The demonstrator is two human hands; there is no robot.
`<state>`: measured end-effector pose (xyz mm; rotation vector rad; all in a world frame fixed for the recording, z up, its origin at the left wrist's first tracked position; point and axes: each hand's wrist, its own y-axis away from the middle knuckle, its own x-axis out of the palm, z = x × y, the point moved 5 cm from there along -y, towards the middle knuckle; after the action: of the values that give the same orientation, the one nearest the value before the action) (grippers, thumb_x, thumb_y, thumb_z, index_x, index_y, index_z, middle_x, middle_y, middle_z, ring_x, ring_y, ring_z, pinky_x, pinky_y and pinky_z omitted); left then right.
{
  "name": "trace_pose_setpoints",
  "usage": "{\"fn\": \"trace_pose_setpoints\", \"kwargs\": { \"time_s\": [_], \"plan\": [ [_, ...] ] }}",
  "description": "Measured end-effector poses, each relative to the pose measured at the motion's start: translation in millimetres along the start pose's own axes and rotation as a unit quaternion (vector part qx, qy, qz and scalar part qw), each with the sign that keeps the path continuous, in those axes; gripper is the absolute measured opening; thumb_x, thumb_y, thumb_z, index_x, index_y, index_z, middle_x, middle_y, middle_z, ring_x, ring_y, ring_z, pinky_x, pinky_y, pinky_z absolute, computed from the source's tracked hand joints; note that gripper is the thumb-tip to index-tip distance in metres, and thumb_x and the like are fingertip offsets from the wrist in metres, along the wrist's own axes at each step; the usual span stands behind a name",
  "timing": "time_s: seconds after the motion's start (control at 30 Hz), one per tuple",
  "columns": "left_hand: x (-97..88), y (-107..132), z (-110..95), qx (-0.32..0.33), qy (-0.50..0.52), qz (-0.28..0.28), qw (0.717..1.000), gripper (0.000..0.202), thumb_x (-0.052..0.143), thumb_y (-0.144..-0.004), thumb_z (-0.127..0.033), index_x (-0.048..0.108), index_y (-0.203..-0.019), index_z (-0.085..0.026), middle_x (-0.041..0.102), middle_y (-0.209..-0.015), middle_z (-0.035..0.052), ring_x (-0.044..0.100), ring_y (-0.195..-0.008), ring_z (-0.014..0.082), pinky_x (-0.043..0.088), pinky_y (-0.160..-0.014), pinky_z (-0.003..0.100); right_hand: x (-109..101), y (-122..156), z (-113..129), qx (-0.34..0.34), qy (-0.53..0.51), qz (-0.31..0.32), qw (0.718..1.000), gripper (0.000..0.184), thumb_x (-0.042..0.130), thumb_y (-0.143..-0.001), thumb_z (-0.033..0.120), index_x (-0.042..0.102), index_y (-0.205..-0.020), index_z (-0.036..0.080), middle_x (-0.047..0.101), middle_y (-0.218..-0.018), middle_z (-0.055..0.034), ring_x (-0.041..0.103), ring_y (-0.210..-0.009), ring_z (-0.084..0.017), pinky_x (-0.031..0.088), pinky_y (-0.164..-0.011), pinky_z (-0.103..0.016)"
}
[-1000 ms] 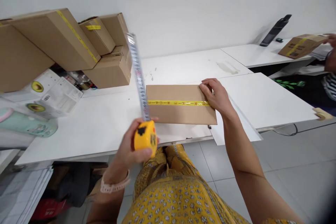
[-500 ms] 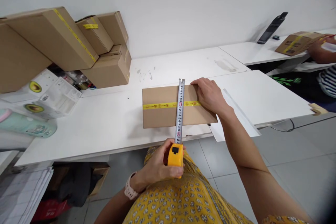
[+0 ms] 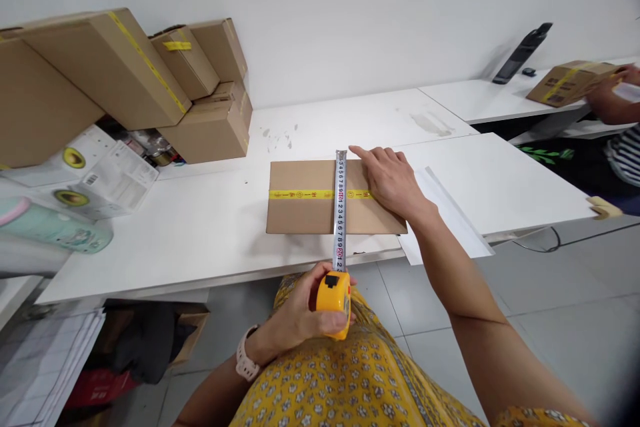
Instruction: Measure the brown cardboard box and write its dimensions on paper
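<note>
A brown cardboard box (image 3: 300,213) with a yellow printed tape strip lies on the white table in front of me. My left hand (image 3: 307,307) is closed around a yellow tape measure (image 3: 333,297), just off the table's front edge. Its metal blade (image 3: 341,213) runs out across the top of the box, and the hooked end sticks out past the far side. My right hand (image 3: 393,180) rests on the right end of the box, palm down and fingers extended. The index finger points toward the blade's end, apart from it.
Cardboard boxes (image 3: 210,130) are stacked at the left, beside white avocado-printed cartons (image 3: 115,173) and a mint bottle (image 3: 60,227). A white sheet (image 3: 445,220) lies right of the box. Farther right are a black bottle (image 3: 523,53) and another person's hand at a taped box (image 3: 570,83).
My right index finger has stretched out toward the blade's end. The box has turned slightly and the blade has shifted a little left. My left hand keeps its hold on the tape measure.
</note>
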<state>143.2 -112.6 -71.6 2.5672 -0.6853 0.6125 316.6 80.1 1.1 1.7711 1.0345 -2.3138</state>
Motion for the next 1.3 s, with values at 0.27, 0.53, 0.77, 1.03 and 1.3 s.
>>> {"fn": "trace_pose_setpoints", "kwargs": {
  "time_s": [0.27,0.53,0.77,1.03,1.3],
  "plan": [
    [1.3,6.2,20.9,-0.022,0.003,-0.01,1.0,0.062,0.091,-0.07,-0.039,0.052,-0.116,-0.026,0.059,-0.13,0.0066,0.072,-0.09,0.0193,0.057,-0.087,0.039,7.1,2.3,-2.6,-0.023,0.007,-0.016,1.0,0.056,0.029,-0.101,0.022,0.047,-0.153,0.037,0.06,-0.11,-0.0129,0.049,-0.096,-0.03,0.04,-0.085,-0.048],
    [-0.6,9.5,28.9,-0.016,-0.001,0.007,1.0,0.063,0.091,-0.071,-0.037,0.052,-0.12,-0.026,0.06,-0.131,0.0077,0.073,-0.091,0.0199,0.057,-0.083,0.036,4.4,4.2,1.9,-0.035,0.009,-0.005,0.999,0.053,0.03,-0.103,0.024,0.055,-0.146,0.04,0.058,-0.11,-0.0132,0.048,-0.096,-0.03,0.04,-0.084,-0.047],
    [-9.3,11.4,38.9,0.007,-0.018,0.013,1.0,0.062,0.09,-0.071,-0.035,0.056,-0.121,-0.025,0.06,-0.131,0.0094,0.071,-0.094,0.0213,0.055,-0.084,0.037,4.2,4.0,4.0,-0.022,0.014,0.005,1.0,0.054,0.03,-0.102,0.022,0.057,-0.145,0.04,0.058,-0.111,-0.0133,0.047,-0.098,-0.031,0.037,-0.084,-0.046],
    [-8.1,8.5,38.8,0.019,-0.054,0.026,0.998,0.066,0.09,-0.07,-0.037,0.056,-0.126,-0.027,0.06,-0.133,0.0087,0.07,-0.099,0.0222,0.055,-0.084,0.036,6.7,5.9,3.0,-0.013,0.04,-0.008,0.999,0.056,0.03,-0.101,0.017,0.055,-0.147,0.037,0.06,-0.113,-0.0108,0.047,-0.096,-0.027,0.036,-0.084,-0.042],
    [-39.6,61.3,-14.4,0.214,-0.057,-0.041,0.974,0.078,0.093,-0.07,-0.038,0.055,-0.137,-0.03,0.062,-0.133,0.0112,0.073,-0.102,0.0277,0.062,-0.083,0.036,-2.5,31.0,24.0,0.005,0.023,-0.097,0.995,0.056,0.046,-0.1,0.061,0.061,-0.136,0.02,0.063,-0.118,-0.0148,0.049,-0.107,-0.03,0.038,-0.094,-0.044]
  ]
}}
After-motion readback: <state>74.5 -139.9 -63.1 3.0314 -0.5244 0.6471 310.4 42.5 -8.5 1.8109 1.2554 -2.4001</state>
